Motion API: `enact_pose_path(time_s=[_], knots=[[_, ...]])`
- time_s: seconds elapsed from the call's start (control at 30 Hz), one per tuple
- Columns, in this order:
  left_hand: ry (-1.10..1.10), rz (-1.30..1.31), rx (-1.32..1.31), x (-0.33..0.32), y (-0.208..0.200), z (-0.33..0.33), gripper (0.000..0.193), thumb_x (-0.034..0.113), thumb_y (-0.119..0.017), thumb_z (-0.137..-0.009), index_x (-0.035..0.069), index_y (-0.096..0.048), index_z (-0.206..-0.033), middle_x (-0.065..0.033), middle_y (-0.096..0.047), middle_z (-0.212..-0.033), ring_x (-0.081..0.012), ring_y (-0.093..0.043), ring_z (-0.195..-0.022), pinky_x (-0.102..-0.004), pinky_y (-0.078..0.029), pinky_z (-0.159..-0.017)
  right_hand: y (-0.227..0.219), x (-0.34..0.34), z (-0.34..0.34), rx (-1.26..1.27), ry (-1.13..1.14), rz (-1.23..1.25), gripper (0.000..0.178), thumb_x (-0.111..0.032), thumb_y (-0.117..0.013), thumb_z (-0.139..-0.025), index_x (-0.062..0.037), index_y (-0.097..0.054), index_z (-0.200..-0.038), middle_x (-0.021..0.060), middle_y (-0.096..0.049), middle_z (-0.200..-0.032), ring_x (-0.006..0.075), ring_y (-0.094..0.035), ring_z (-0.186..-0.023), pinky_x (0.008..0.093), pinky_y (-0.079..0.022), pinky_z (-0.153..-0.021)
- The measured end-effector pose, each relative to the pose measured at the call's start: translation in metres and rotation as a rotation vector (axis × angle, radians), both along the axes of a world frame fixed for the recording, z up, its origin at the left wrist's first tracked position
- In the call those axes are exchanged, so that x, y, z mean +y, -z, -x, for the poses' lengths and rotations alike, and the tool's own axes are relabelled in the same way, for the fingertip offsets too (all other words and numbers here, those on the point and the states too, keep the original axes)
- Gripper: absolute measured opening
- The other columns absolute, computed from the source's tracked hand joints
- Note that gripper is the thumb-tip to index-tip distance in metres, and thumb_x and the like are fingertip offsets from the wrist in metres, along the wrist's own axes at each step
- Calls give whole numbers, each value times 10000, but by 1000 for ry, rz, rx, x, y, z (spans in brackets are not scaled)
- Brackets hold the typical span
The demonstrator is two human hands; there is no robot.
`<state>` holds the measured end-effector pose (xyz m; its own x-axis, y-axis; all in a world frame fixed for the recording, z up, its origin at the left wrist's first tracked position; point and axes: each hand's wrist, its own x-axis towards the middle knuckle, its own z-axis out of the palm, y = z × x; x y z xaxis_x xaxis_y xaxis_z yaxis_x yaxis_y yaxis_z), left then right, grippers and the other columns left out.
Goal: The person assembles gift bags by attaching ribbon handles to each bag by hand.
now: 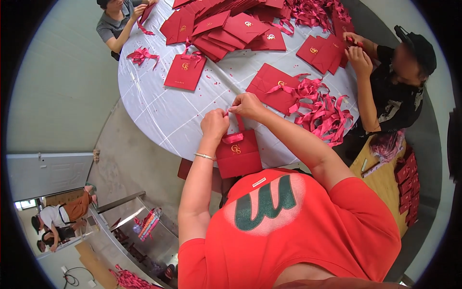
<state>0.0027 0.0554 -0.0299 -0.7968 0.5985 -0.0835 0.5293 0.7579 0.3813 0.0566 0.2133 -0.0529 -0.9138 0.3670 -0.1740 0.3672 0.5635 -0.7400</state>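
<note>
A red paper gift bag (238,159) with a gold emblem is at the table's near edge, right in front of me. A pink ribbon (241,124) rises from its top, and a wider stretch of it lies across the bag's upper front. My left hand (215,124), with a bracelet at the wrist, pinches the ribbon above the bag's left side. Slightly farther off, my right hand (246,105) is closed on the ribbon too, fingertips pressed together. The two hands are close to each other, a short bit of pink showing between them. Exactly how the ribbon is looped cannot be seen.
Loose pink ribbons (322,113) lie on the round white-covered table (149,111) at right, beside a flat red bag (273,86). Many red bags (221,31) are heaped at the far side. One co-worker (394,82) sits at right, another (118,26) at far left, both handling red pieces.
</note>
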Motion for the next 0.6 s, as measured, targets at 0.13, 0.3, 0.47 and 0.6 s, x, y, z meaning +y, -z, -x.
enact_pose_path(time_s=[0.13, 0.3, 0.47, 0.6], knots=[[-88, -490, -466, 0, 17, 7, 122, 97, -633, -798, -13, -667, -839, -126, -676, -760, -191, -652, -689, -303, -516, -618, 25, 12, -3, 107, 33, 627, 211, -227, -731, -806, -35, -706, -891, 38, -662, -724, 98, -611, -640, 245, -478, -536], [-171, -766, -804, 0, 23, 8, 149, -56, -576, -811, 13, -657, -914, -18, -658, -799, -82, -599, -674, -221, -487, -587, -7, 6, -6, -29, 83, 744, 214, -190, -724, -825, 1, -710, -920, 38, -658, -716, 78, -589, -616, 222, -470, -525], [-184, -668, -768, 1, 28, 8, 75, 1, -601, -828, 0, -656, -878, -18, -646, -752, -65, -561, -628, -210, -443, -537, -5, 5, -3, -16, -87, 748, 227, -223, -688, -865, -54, -704, -1015, 3, -642, -731, 62, -556, -609, 198, -445, -529], [-199, -614, -688, -4, 31, 14, 62, 21, -605, -828, 1, -651, -865, 2, -620, -707, -49, -526, -580, -197, -403, -499, 1, 1, 6, 55, -140, 724, 207, -155, -723, -810, -20, -716, -968, 29, -671, -744, 70, -576, -613, 217, -460, -521]])
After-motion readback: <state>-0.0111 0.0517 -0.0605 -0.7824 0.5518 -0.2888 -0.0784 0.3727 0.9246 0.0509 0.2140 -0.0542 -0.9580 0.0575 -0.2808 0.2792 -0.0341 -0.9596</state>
